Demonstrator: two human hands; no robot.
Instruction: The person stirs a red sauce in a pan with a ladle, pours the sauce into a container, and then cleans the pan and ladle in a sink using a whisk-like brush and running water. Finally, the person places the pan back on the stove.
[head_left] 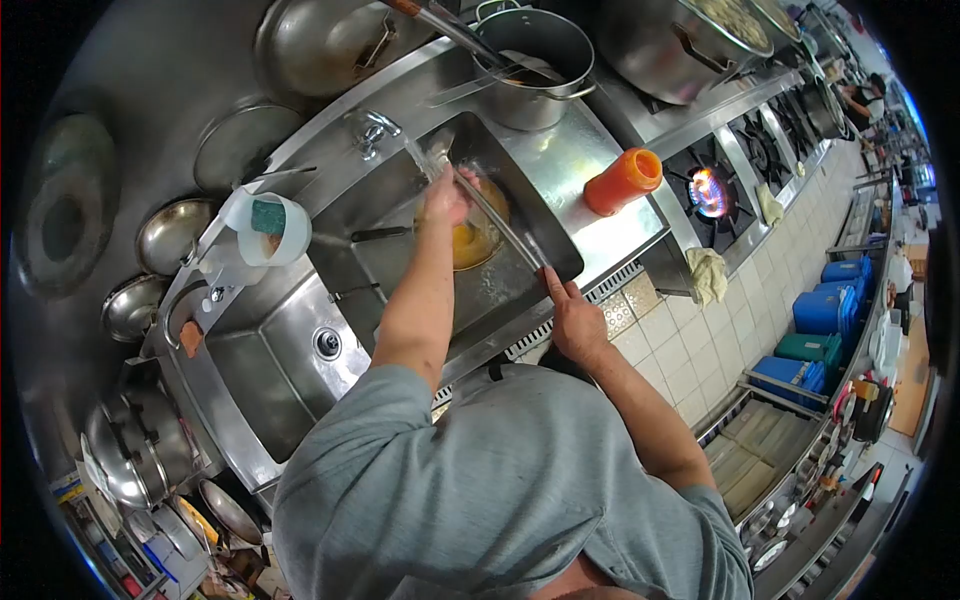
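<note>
Over the right-hand sink basin (530, 225), my left hand (447, 198) is closed near the head of a long metal utensil (500, 222), under water running from the faucet (375, 135). My right hand (578, 320) grips the other end of its handle at the basin's front edge. Below my left hand, a round pan or bowl with yellowish liquid (470, 245) rests in the basin. A dark handle (380, 234) lies to its left.
Left of the basin stands a white container (275, 232) with a green sponge. On the right are a red-orange bottle (622, 182), a lit burner (708, 192) and a cloth (707, 275). A tall pot (540, 100) stands behind. A distant person (868, 100) is at upper right.
</note>
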